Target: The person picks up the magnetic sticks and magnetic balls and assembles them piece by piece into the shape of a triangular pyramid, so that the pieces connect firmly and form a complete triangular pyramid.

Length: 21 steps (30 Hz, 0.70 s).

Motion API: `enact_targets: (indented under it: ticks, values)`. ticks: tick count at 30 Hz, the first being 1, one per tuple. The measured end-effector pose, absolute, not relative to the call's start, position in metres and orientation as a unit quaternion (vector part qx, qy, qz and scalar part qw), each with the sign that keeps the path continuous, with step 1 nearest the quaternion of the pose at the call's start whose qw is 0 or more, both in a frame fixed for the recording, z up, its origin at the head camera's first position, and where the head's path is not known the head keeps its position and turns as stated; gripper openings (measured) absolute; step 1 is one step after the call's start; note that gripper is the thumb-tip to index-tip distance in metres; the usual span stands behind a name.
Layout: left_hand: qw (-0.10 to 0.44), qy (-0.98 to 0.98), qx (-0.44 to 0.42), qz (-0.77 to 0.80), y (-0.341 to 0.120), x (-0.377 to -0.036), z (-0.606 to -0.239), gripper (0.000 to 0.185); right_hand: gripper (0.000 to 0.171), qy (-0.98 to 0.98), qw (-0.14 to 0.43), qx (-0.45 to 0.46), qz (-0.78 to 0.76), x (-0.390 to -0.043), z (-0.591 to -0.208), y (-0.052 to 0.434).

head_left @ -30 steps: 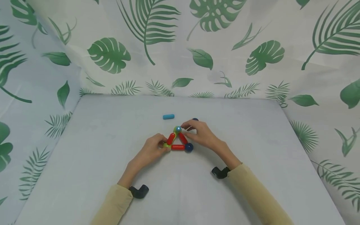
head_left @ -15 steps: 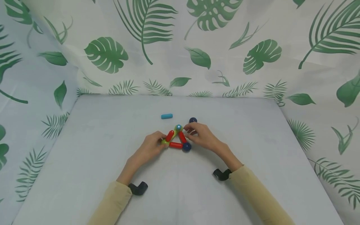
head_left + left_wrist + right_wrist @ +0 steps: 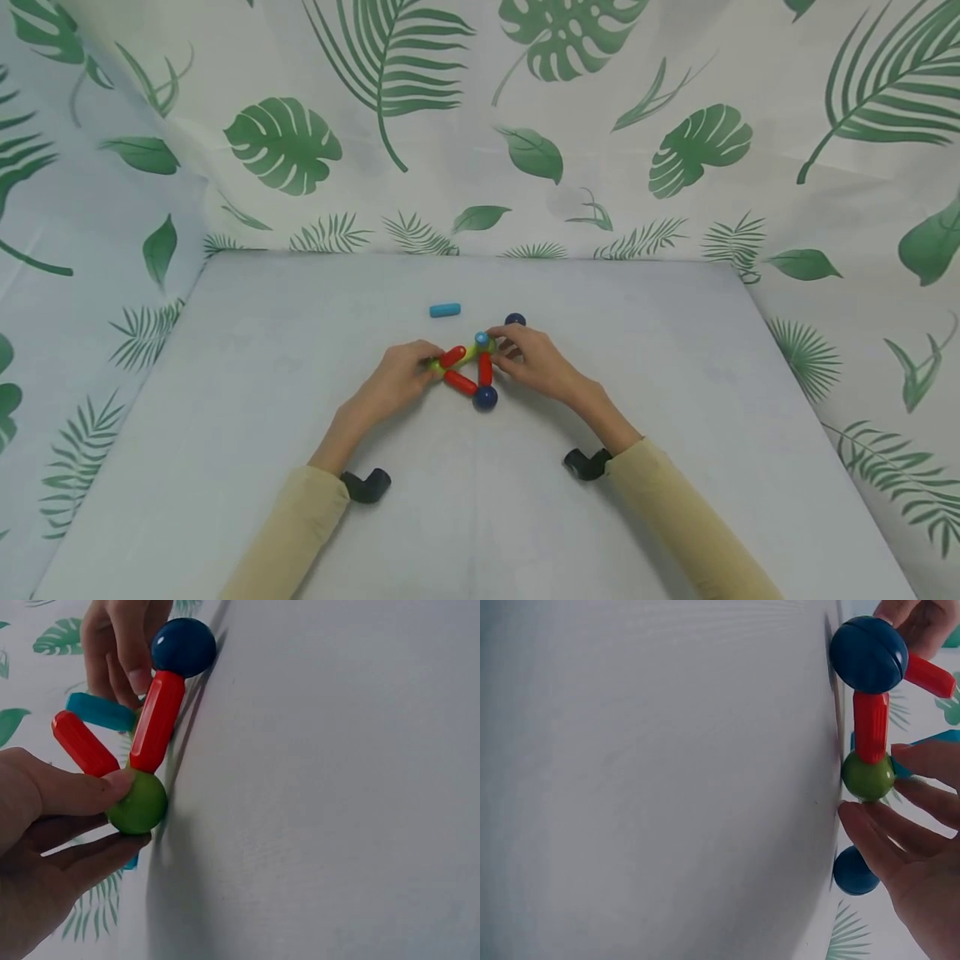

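Observation:
A triangular frame of toy magnetic rods and balls lies between both hands. My left hand (image 3: 401, 375) pinches its left green ball (image 3: 142, 808) between thumb and fingers, and a red rod (image 3: 84, 744) sticks up from that ball. At the far right corner, the fingers of my right hand (image 3: 536, 358) hold another green ball (image 3: 866, 778) that bears a raised light blue rod (image 3: 482, 338). A yellow-green rod (image 3: 468, 358) links the green balls. Two more red rods, one a side rod (image 3: 486, 370), run from them to a dark blue ball (image 3: 485, 398) at the near corner.
A loose light blue rod (image 3: 445, 310) lies on the white table (image 3: 315, 317) behind the frame. A second dark blue ball (image 3: 515, 320) sits just beyond my right hand. Leaf-patterned cloth (image 3: 450, 125) stands behind and at both sides.
The frame has turned clockwise as seen from above: its left corner has moved away from me, its near dark blue ball leftward. My left hand has moved forward with it; both hands stay on it.

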State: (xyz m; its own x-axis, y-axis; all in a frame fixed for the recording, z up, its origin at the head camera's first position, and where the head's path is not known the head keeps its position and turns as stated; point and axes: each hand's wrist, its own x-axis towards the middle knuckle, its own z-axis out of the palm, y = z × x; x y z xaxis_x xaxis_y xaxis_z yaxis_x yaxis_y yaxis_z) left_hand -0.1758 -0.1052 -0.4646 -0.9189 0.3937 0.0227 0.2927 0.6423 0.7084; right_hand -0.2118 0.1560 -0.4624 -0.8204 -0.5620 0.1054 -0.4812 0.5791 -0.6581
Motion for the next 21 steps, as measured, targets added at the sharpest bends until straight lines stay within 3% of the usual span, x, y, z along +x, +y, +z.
enact_targets:
  ticks: [10, 21]
  values:
    - [0.089, 0.897, 0.183, 0.392, -0.104, -0.191, -0.467, 0.036, 0.036, 0.891, 0.05, -0.283, -0.352, -0.215, -0.466, 0.155]
    - [0.078, 0.892, 0.192, 0.403, -0.102, -0.203, -0.472, 0.038, 0.03, 0.894, 0.036, -0.28, -0.348, -0.213, -0.465, 0.163]
